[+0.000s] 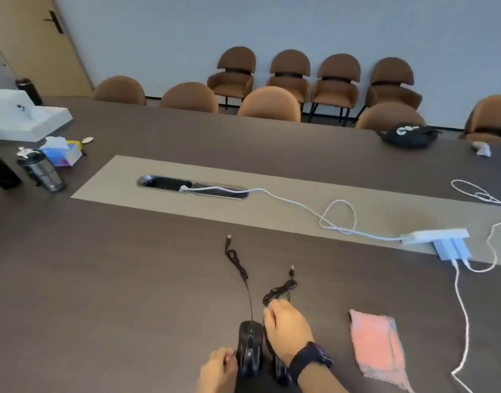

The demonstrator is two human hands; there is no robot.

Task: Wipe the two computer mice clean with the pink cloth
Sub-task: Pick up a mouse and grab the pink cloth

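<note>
Wiping not begun, I judge; right hand (pixel 286 333) covers 1 mouse, left hand (pixel 219 370) curled beside the other mouse (pixel 250 346), grip unclear; pink cloth (pixel 377 346) lies untouched on table (pixel 116 279); fetch it next.

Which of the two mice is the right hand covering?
The right-side black wired mouse, mostly hidden under the right hand. The left black mouse lies fully exposed, beside the left hand.

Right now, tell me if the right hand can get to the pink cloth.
Probably yes: the right hand rests over one mouse, and the pink cloth lies flat just to its right with bare table between them.
</note>
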